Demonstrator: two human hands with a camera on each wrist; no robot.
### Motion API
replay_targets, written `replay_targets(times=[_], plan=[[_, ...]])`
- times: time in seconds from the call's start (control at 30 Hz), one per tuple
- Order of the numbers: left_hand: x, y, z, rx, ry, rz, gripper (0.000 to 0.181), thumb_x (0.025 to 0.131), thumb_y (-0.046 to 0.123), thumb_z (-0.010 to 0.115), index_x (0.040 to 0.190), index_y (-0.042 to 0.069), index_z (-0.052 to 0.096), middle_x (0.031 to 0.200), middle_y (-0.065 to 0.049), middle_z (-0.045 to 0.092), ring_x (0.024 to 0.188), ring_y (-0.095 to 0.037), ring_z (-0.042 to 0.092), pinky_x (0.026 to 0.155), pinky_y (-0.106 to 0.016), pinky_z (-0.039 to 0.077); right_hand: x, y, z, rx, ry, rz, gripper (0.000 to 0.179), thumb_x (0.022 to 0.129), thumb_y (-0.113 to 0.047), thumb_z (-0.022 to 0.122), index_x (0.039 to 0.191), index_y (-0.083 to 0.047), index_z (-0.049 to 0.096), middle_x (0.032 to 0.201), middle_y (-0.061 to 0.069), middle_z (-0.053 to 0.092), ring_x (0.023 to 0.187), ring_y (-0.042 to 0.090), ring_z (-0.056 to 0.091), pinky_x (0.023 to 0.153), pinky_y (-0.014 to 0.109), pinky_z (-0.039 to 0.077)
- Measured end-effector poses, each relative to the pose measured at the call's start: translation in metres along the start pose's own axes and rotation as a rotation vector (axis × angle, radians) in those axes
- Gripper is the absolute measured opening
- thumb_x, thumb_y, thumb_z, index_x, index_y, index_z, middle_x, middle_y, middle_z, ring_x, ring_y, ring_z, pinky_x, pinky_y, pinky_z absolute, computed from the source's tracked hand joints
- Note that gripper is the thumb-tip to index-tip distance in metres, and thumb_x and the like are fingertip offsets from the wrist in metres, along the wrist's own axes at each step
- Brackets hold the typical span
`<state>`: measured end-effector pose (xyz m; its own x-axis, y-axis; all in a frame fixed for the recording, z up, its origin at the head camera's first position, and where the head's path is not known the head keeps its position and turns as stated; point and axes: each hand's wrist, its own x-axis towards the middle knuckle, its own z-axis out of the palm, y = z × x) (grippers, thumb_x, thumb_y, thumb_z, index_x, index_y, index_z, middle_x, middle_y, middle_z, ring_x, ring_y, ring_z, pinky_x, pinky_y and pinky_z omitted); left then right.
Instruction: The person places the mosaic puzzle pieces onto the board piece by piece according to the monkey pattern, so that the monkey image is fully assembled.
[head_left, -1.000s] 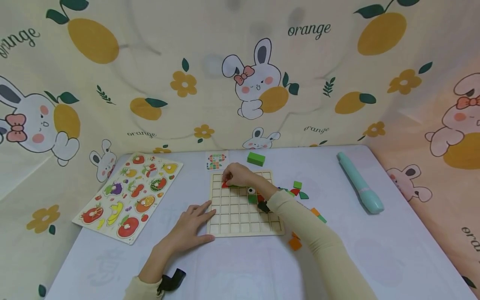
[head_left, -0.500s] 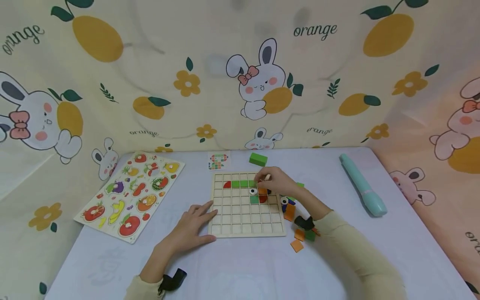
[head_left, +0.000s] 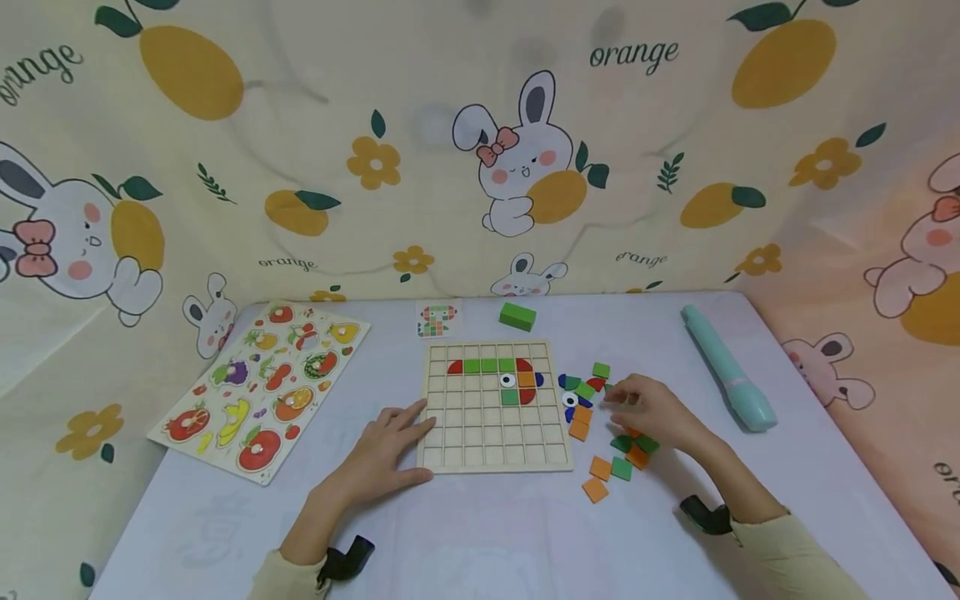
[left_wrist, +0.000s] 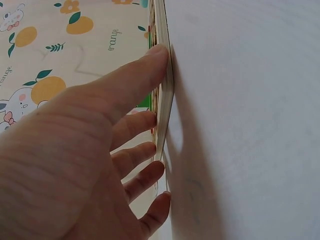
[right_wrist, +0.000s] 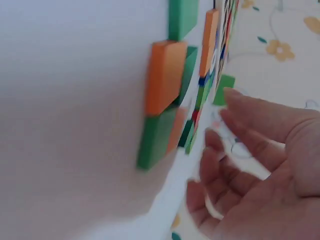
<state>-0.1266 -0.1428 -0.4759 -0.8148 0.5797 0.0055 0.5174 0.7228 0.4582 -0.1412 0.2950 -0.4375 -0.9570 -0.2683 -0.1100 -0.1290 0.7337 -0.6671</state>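
Note:
A wooden grid board (head_left: 465, 433) lies in the middle of the table. In its upper squares sit a red rounded tile (head_left: 455, 367), a row of green square tiles (head_left: 489, 365), a white eye tile (head_left: 507, 380) and an orange tile (head_left: 527, 379) between red rounded ones. My left hand (head_left: 378, 454) touches the board's left edge with extended fingers; the left wrist view shows the thumb against the rim. To the right of the board, my right hand (head_left: 652, 410) hovers beside loose tiles (head_left: 585, 389). Its fingers bend loosely, with nothing between them in the right wrist view.
More orange and green tiles (head_left: 621, 468) lie scattered nearer the front. Behind the board are a pattern card (head_left: 437, 320) and a green block (head_left: 517, 317). A fruit puzzle board (head_left: 262, 392) lies left, a teal wand-shaped object (head_left: 726, 367) right.
My right hand has left the upper part of the board and moved right to the loose tiles. The upper right red tile and a blue tile are now uncovered. The left hand stays put.

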Motion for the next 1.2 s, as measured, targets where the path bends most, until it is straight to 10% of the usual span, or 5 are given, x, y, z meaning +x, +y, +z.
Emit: replay_targets(times=[0.4, 0.9, 1.2], plan=[[-0.001, 0.001, -0.001, -0.014, 0.0, -0.001, 0.074, 0.085, 0.046, 0.076, 0.146, 0.011, 0.052, 0.161, -0.012, 0.031, 0.131, -0.033, 0.038, 0.098, -0.058, 0.037, -0.025, 0.018, 0.009, -0.093, 0.103, 0.211, 0.028, 0.085, -0.021, 0.08, 0.094, 0.0, 0.063, 0.083, 0.006, 0.055, 0.08, 0.024, 0.05, 0.067, 0.035, 0.044], [0.0, 0.0, 0.001, -0.015, 0.0, 0.003, 0.074, 0.086, 0.048, 0.075, 0.147, 0.012, 0.051, 0.161, -0.011, 0.03, 0.133, -0.033, 0.038, 0.099, -0.058, 0.037, -0.02, 0.01, 0.012, -0.017, 0.099, 0.152, 0.022, 0.086, -0.004, 0.077, 0.101, 0.002, 0.063, 0.088, 0.007, 0.059, 0.081, 0.023, 0.051, 0.07, 0.032, 0.049], [0.0, -0.001, 0.001, 0.003, 0.006, -0.006, 0.075, 0.085, 0.048, 0.076, 0.146, 0.012, 0.052, 0.161, -0.01, 0.031, 0.132, -0.032, 0.037, 0.098, -0.056, 0.037, 0.024, -0.018, 0.018, 0.16, 0.093, -0.077, 0.015, 0.09, 0.0, 0.07, 0.105, 0.004, 0.066, 0.092, 0.01, 0.063, 0.079, 0.022, 0.054, 0.067, 0.022, 0.048]])
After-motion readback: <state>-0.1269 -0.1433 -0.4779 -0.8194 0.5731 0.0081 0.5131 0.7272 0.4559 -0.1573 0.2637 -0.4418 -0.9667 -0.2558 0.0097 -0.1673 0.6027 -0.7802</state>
